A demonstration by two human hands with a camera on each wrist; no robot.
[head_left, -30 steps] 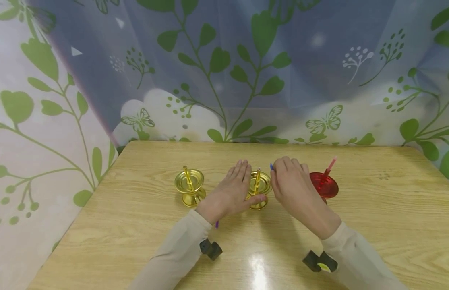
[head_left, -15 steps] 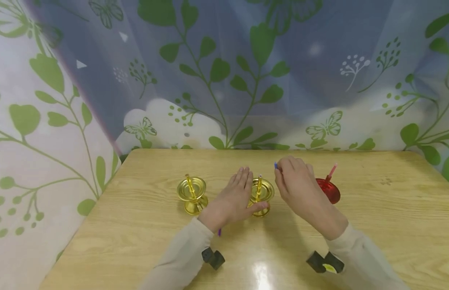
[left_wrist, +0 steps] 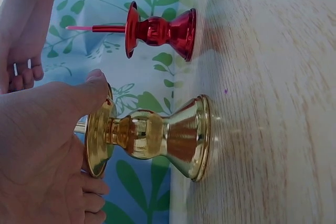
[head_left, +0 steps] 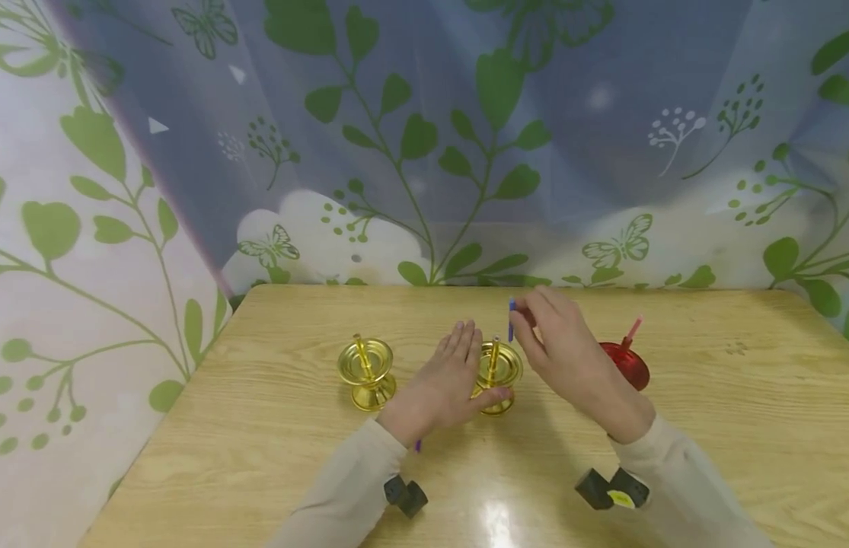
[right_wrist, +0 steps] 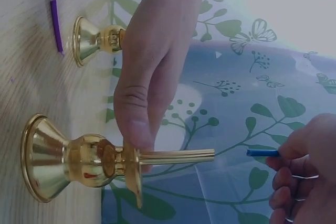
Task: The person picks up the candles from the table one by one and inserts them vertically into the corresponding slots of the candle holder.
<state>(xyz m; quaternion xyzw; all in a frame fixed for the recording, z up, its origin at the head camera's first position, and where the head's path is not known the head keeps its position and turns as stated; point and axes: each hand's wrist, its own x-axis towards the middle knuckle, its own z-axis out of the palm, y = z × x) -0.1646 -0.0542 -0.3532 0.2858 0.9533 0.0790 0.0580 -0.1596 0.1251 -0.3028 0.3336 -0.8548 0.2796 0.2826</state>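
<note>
My left hand [head_left: 438, 388] holds the middle gold candlestick [head_left: 501, 403] by its dish, the thumb along the near side and the fingers round the far side. A narrow gold tube [right_wrist: 181, 156] rises from that dish. My right hand [head_left: 564, 346] pinches a thin blue candle [head_left: 512, 320] between thumb and fingertips. The candle stands nearly upright, its lower end a short gap above the tube's top in the right wrist view. To the right is a red candlestick [left_wrist: 157, 31] with a pink candle [left_wrist: 80, 28] in its tube.
Another gold candlestick [head_left: 367, 365] stands to the left, no candle showing in its tube. A purple candle [right_wrist: 56, 26] lies on the wooden table [head_left: 225, 434], mostly behind my left wrist in the head view. A leaf-print cloth [head_left: 431, 152] hangs behind the table.
More of the blue candle now shows below my right fingertips, and it has come upright closer to the middle candlestick's tube. My left hand keeps its hold; the head view has shifted slightly.
</note>
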